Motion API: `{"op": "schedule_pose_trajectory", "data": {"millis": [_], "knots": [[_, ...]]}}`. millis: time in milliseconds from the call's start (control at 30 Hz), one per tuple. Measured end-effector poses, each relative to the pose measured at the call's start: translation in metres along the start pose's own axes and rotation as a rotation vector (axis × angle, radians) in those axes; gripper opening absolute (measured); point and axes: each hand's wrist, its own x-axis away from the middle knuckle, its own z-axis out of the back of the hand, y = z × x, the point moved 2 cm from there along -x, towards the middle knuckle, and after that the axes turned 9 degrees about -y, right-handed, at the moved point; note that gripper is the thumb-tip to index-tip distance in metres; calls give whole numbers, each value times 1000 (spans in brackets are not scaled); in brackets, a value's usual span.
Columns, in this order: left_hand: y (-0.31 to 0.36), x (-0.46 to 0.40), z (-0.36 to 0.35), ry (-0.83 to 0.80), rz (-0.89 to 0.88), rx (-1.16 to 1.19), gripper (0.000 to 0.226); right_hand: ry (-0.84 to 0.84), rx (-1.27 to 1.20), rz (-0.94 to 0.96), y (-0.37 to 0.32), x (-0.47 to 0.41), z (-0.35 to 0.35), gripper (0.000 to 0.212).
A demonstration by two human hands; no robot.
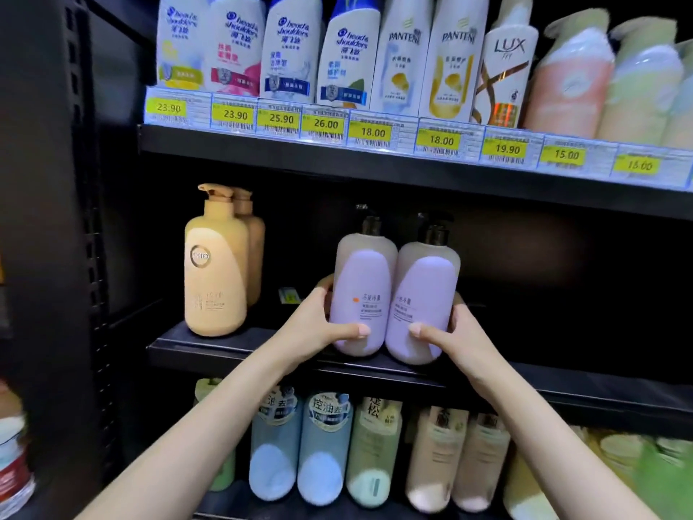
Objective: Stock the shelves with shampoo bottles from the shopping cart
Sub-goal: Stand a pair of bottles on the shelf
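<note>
Two hands, left [322, 324] and right [455, 332], each around a purple bottle [360, 294].

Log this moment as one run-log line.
step: shelving | left hand: grips left purple bottle | right hand: grips right purple bottle | bottles: upright, side by side, middle shelf

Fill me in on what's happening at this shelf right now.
A person is stocking the middle shelf. The left hand grips one lilac pump bottle and the right hand grips a second lilac pump bottle, side by side at the shelf's front edge. Two tan pump bottles already stand further left. The shelves above and below are full of other bottles.
</note>
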Motion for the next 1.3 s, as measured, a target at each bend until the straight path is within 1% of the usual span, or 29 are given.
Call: {"op": "schedule_pose_trajectory", "data": {"millis": [67,100,200,233,367,467,500,633,700,767,900,1033,1300], "knots": [[-2,-4,-1,13,19,0,96,1,44,-12,1,-1,2,65],[-3,-6,-2,22,35,-1,93,4,68,-19,2,-1,3,72],[-4,-8,-5,18,74,-11,70,39,186,-34,3,1,2,97],[-4,-10,-6,18,75,-18,64,66,218,-27,1,1,2,101],[-2,-13,-12,-3,70,-98,58,151,251,-11,-1,0,10,97],[-2,-16,-22,9,118,-149,46,133,241,-50,3,-2,16,86],[-1,-18,-24,29,137,-161,46,121,230,-60,5,-3,18,82],[5,-28,-28,57,165,-230,68,110,238,-70,10,-10,25,67],[4,-36,-29,80,212,-277,78,123,250,-61,14,-15,28,69],[3,-44,-32,93,232,-278,80,136,225,-77,19,-23,31,74],[-2,-64,-35,124,267,-236,73,111,160,-115,30,-40,33,72],[-6,-81,-34,139,318,-329,76,99,179,-141,35,-52,34,71],[-15,-95,-36,171,309,-313,72,120,162,-154,41,-64,30,71]]}}
